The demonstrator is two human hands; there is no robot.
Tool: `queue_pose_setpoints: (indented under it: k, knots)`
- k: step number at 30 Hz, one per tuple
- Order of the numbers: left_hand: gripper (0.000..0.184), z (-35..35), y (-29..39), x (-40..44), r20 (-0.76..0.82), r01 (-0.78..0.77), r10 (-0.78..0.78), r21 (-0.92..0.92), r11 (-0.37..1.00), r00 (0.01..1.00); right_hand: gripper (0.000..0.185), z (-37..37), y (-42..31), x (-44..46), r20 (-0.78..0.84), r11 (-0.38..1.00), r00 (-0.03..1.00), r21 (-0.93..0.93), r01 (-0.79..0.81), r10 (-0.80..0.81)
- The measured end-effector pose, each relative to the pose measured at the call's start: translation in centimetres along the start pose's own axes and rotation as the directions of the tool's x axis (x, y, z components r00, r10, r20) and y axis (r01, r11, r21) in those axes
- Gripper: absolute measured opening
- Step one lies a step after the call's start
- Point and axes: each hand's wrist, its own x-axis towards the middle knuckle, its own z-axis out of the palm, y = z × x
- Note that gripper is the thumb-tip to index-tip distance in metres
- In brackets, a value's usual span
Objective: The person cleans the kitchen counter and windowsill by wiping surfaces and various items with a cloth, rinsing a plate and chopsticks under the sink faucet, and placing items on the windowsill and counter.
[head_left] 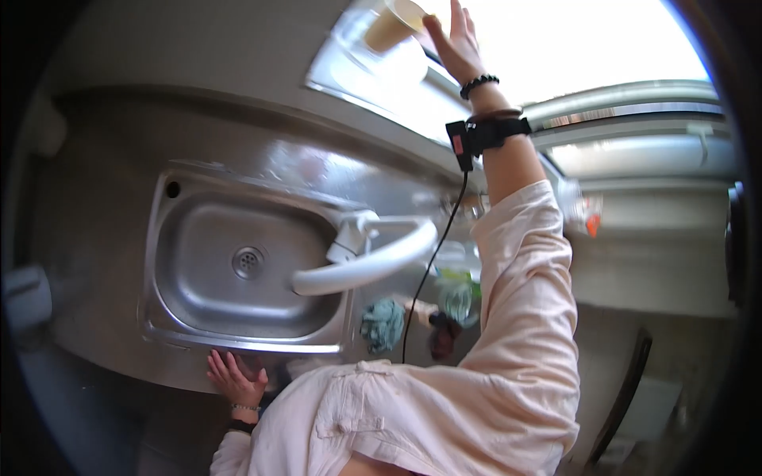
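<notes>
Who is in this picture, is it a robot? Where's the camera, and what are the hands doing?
No robot here: it's a person. The camera sits on their head, looking down, so there's just one picture. The left hand rests on the edge of the metal counter, near the sink. The right hand stretches toward the bright window, beside a tan cup; I can't tell whether it touches it. Neither hand seems to grip anything. A black strap circles the right wrist. A white tap reaches over the sink, and a bluish-green cloth lies beside it.
</notes>
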Motion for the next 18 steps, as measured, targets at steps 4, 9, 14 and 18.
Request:
queue_pose_setpoints:
  k: [4,9,14,18]
  knots:
    - [0.079,0.2,0.0,0.1,-0.038,-0.029,0.029,0.004,1.000,0.999,0.079,-11.8,-0.5,-6.9,0.136,0.942,0.960,0.202,-0.268,0.244]
    - [0.079,0.6,0.3,0.6,-0.102,-0.075,0.076,0.005,0.997,0.992,0.048,-23.8,10.7,-19.0,0.622,0.860,0.694,0.065,-0.507,0.362]
    - [0.077,0.4,0.8,0.8,-0.105,-0.076,0.079,0.038,0.996,0.991,0.063,-24.5,6.8,-32.1,0.797,0.822,0.347,-0.300,-0.485,0.495]
    - [0.076,0.0,0.9,0.8,-0.082,-0.069,0.071,0.034,0.997,0.994,0.058,-20.6,3.6,-36.9,0.778,0.801,0.369,-0.271,-0.533,0.508]
